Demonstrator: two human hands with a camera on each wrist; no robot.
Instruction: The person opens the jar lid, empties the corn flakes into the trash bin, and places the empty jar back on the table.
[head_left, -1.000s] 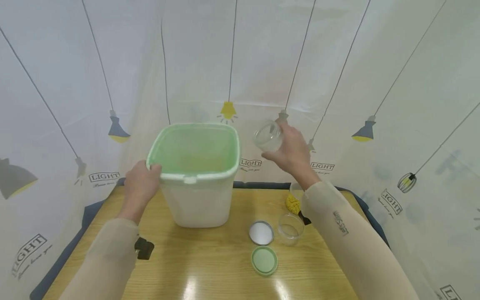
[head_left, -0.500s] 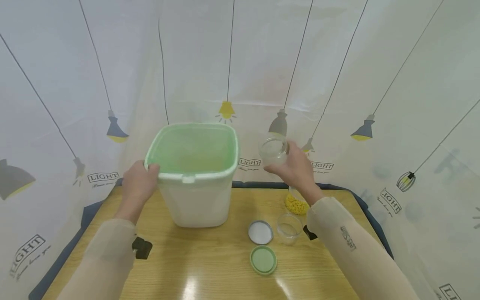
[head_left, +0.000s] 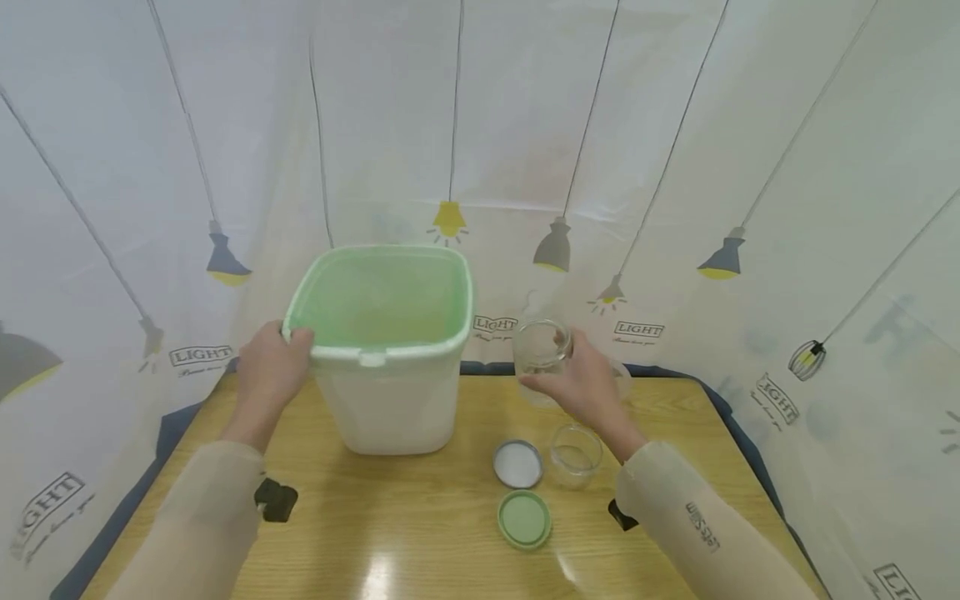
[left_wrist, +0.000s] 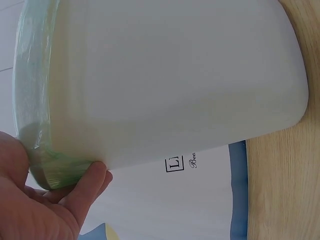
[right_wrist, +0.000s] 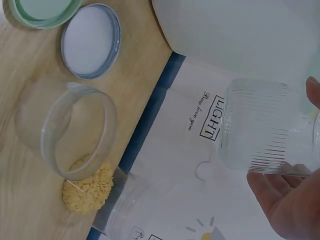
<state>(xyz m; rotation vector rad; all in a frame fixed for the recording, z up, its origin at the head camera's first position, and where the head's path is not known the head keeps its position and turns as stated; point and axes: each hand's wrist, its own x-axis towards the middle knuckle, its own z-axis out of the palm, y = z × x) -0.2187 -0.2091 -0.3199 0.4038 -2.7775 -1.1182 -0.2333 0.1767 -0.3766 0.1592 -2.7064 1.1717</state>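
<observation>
My left hand (head_left: 273,367) grips the near left rim of a white bin (head_left: 390,408) lined with a pale green bag (left_wrist: 32,90). The thumb and fingers hold rim and bag together in the left wrist view. To the right of the bin, above the table, my right hand (head_left: 591,383) holds a clear ribbed jar (right_wrist: 255,125) by its side, with its mouth up. Below that hand stands another clear jar (head_left: 576,467). A clear container of yellow bits (right_wrist: 90,192) is behind it, mostly hidden by my right hand in the head view.
A silver-rimmed lid (head_left: 517,464) and a green lid (head_left: 524,519) lie side by side on the wooden table (head_left: 390,533), in front of the bin. A white sheet printed with lamps (head_left: 675,167) hangs behind and at both sides.
My right hand has lowered the clear jar from beside the bin's rim toward the table, turning it more upright. The left hand stays on the bin's rim.
</observation>
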